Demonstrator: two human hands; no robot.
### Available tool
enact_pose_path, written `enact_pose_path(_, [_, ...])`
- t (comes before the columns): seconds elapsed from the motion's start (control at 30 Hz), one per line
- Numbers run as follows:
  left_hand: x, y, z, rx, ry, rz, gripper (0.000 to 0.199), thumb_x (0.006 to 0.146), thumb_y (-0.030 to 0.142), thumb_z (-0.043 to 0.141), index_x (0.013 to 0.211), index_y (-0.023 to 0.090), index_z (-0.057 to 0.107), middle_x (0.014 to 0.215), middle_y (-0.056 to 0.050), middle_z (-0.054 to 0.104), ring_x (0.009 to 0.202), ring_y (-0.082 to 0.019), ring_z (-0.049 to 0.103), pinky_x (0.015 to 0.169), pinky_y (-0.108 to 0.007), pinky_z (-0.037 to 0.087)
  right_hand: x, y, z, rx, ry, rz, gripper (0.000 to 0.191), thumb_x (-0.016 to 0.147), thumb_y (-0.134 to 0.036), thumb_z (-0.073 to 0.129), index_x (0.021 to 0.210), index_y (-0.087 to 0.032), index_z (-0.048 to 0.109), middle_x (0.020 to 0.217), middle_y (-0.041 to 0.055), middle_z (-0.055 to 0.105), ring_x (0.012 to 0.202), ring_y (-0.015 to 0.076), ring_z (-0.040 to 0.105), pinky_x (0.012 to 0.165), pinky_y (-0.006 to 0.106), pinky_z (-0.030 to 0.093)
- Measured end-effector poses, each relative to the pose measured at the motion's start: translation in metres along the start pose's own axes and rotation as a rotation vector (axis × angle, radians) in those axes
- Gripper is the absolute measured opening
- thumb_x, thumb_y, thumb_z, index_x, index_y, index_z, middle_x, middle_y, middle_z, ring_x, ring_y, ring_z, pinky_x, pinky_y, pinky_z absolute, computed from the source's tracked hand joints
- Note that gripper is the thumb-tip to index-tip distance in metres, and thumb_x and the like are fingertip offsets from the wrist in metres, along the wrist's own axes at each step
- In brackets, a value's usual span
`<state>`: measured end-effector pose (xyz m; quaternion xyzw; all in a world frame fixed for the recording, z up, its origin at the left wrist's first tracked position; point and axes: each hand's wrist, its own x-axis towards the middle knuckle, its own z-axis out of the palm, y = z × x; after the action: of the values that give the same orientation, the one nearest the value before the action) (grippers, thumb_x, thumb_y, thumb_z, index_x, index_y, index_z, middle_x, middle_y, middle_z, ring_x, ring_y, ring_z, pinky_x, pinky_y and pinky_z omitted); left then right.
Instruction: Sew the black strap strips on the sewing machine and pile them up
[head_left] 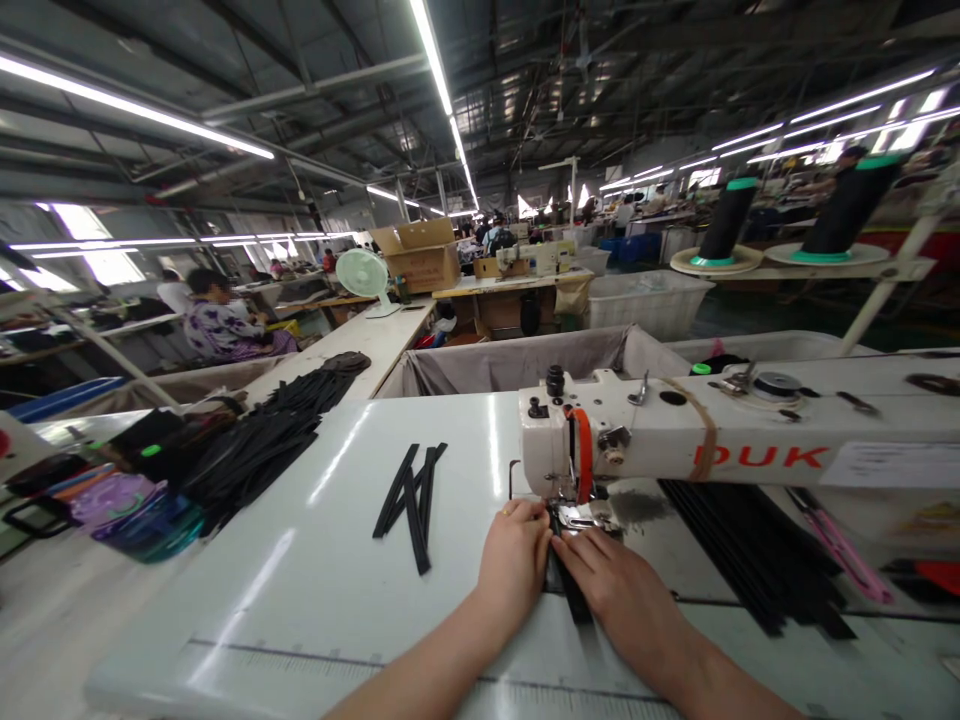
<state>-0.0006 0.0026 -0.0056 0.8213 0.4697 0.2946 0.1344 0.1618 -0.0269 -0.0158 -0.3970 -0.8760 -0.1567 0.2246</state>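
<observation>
A black fabric strip (575, 598) lies at the needle area of a white sewing machine (652, 430), its near end toward me. My left hand (514, 550) presses the strip's left side with fingers closed together beside the presser foot (577, 518). From the right, my right hand (622, 580) has its fingertips closed on the same strip. Both hands hide part of it. Left of the machine, several black strips (412, 500) lie crossed on the pale tabletop (300, 590). Under the machine arm rests a bundle of more black strips (750, 560).
Pink-handled snips (847, 550) lie at the right. A large heap of black strips (262, 440) is on the left table, near a purple and teal container (127, 510). Thread cones (731, 222) stand at upper right. Behind are a fan (364, 275), a cardboard box (420, 258) and a seated person (225, 320).
</observation>
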Motion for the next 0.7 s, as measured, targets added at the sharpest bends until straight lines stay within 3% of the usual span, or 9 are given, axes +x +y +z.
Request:
enact_pose_path(0.23, [0.003,-0.004,-0.001,-0.086,-0.002,-0.012,0.020,0.088,0.010,0.051,0.079,0.018,0.068,0.103,-0.007,0.066,0.098,-0.022,0.056,0.089,-0.039,0.049,-0.002,0.010,-0.008,0.132,-0.021,-0.034,0.036,0.084,0.002,0.042,0.111,-0.013,0.060,0.096,0.0078,0.065,0.092,0.0207,0.061,0.082,0.035,0.052])
enact_pose_path(0.43, [0.000,-0.001,-0.003,-0.094,0.007,-0.007,0.023,0.086,0.006,0.049,0.080,0.018,0.067,0.102,-0.006,0.065,0.097,-0.021,0.056,0.089,-0.039,0.049,-0.006,0.017,-0.028,0.395,-0.112,-0.049,0.028,0.082,-0.004,0.048,0.096,-0.021,0.066,0.091,0.0041,0.065,0.090,0.0184,0.060,0.082,0.031,0.050])
enact_pose_path(0.7, [0.000,0.000,-0.002,-0.061,-0.005,-0.010,0.019,0.086,0.006,0.050,0.082,0.017,0.066,0.102,-0.007,0.066,0.098,-0.022,0.056,0.089,-0.039,0.049,-0.003,0.019,-0.020,0.326,-0.057,-0.025,0.032,0.081,-0.004,0.050,0.104,-0.019,0.066,0.098,0.0051,0.066,0.093,0.0188,0.059,0.087,0.034,0.049])
